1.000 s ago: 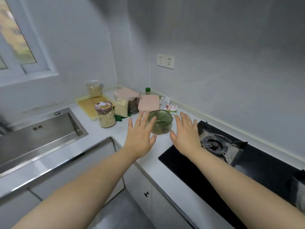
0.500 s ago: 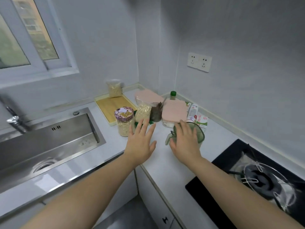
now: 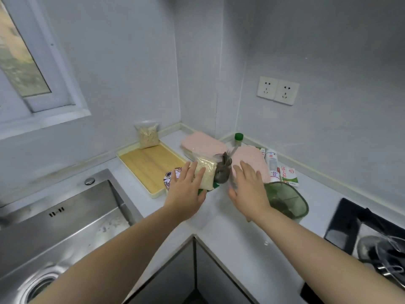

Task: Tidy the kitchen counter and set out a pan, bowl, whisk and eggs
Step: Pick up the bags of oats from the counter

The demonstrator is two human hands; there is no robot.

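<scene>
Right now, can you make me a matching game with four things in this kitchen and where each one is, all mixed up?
Things:
1. bag of oats
2. green tub
3. sockets
4. sink

Places:
A. on the wall
B. left of the wooden tray
C. at the far end of the wooden tray
D. just beside the right hand

Pairs: 1-C, 2-D, 3-A, 4-B
</scene>
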